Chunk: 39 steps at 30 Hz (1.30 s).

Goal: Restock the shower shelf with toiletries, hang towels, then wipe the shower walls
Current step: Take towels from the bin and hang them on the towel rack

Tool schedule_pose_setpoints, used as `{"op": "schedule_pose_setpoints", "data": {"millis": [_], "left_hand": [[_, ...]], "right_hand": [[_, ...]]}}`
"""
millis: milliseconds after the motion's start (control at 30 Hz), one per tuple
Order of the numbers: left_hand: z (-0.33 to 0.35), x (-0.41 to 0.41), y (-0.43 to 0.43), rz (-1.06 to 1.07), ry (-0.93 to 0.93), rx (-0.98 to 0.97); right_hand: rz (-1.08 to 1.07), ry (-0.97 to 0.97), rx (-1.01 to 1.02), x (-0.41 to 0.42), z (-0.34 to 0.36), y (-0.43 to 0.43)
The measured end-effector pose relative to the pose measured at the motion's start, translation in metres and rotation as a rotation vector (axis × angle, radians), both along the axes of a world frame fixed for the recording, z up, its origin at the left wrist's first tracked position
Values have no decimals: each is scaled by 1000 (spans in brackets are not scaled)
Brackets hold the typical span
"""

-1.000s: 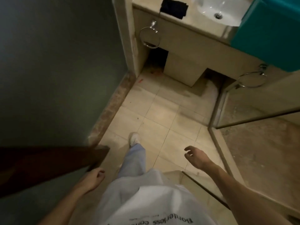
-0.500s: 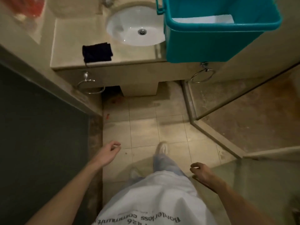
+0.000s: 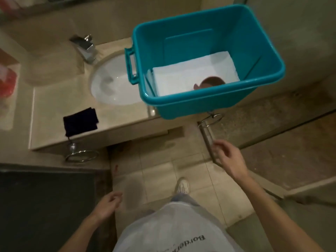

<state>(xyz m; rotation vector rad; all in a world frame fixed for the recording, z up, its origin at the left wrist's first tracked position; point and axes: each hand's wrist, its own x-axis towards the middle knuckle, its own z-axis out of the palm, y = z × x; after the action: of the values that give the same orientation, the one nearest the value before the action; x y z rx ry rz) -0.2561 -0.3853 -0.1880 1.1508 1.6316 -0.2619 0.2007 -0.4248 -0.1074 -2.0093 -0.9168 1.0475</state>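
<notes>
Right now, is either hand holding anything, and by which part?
Nothing is held: the left hand and right hand are both empty, fingers loosely curled.

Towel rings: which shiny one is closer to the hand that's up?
The ring under the blue tub, just above the raised right hand. The other ring hangs below the black cloth, farther left.

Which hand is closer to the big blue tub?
The right. The right hand is raised just short of the tub, below its front wall. The left hand hangs lower and farther back, off to the tub's left.
</notes>
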Motion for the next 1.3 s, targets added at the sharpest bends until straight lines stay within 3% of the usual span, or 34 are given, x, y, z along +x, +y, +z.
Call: {"op": "schedule_pose_setpoints", "data": {"millis": [100, 200, 267, 400, 533, 633, 700, 800, 933, 1167, 1233, 1300], "left_hand": [[21, 25, 32, 63, -84, 126], [69, 69, 76, 53, -178, 396], [109, 105, 112, 105, -305, 598], [178, 157, 178, 129, -494, 917], [215, 192, 240, 0, -542, 1087], [219, 220, 285, -253, -490, 1100], [213, 243, 311, -530, -385, 1093], [197, 285, 343, -933, -147, 912], [172, 339, 373, -1207, 142, 774], [144, 388, 400, -1318, 409, 328], [132, 387, 395, -1203, 411, 257], [119, 382, 385, -928, 379, 276]], "right_hand": [[-29, -98, 196, 15, 63, 44], [38, -281, 470, 27, 104, 74], [73, -396, 547, 37, 118, 101], [123, -505, 455, 55, 125, 159], [290, -536, 127, 74, 119, 213], [421, -551, -126, 87, 115, 247], [496, -544, -231, 94, 114, 267], [520, -581, -280, 108, 109, 295], [596, -665, -361, 135, 93, 336], [933, -951, -497, 177, 58, 396], [996, -998, -483, 185, 47, 404], [1033, -1002, -468, 195, 35, 408]]}}
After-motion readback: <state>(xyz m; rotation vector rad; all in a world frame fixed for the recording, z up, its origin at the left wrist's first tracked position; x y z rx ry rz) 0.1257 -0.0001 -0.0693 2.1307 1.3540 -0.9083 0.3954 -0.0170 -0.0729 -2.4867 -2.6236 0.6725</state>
